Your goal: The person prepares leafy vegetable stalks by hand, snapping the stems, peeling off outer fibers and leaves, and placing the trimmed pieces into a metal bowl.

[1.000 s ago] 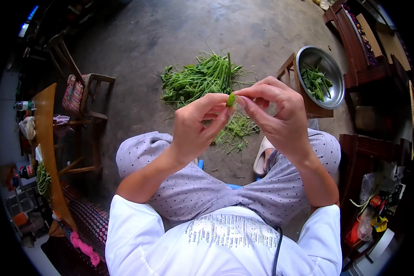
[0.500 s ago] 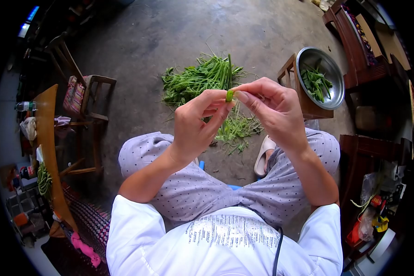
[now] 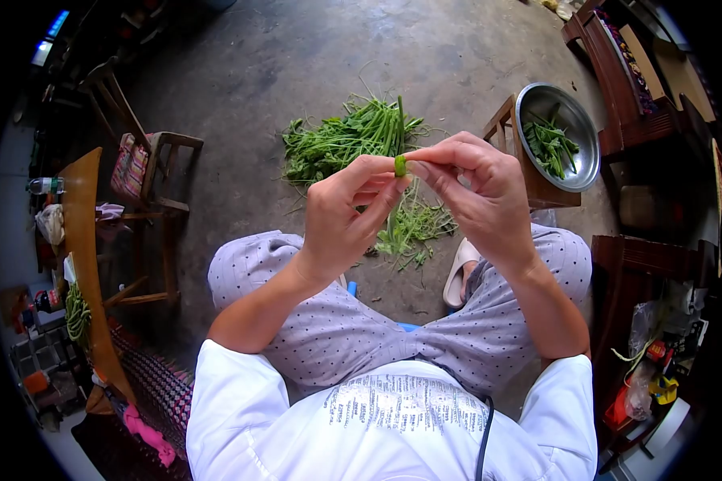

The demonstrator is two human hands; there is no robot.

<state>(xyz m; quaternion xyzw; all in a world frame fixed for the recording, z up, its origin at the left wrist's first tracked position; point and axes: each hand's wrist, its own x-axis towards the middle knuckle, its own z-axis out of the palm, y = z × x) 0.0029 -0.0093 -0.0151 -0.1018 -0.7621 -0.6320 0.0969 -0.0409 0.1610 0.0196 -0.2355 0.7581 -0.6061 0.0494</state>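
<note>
Between thumb and fingers my left hand (image 3: 341, 212) pinches a green stem (image 3: 400, 166), its near end facing me. My right hand (image 3: 485, 196) is closed in a pinch at the right side of that end, fingertips touching it. Beyond my hands a pile of leafy green stalks (image 3: 337, 140) lies on the floor. Thin green scraps (image 3: 417, 228) lie in a smaller heap nearer my feet, partly behind my hands. At the right a metal basin (image 3: 589, 160) holds some green pieces (image 3: 550, 146).
The basin rests on a wooden stool (image 3: 547, 191). A wooden chair (image 3: 168, 164) with a patterned cushion stands at the left, near a wooden table edge (image 3: 80, 224). Dark red furniture (image 3: 650, 256) lines the right side. My knees frame the floor scraps.
Both hands have shifted very slightly left with the stem between them. My right fingertips have moved a little against its near end. The floor piles and basin look the same.
</note>
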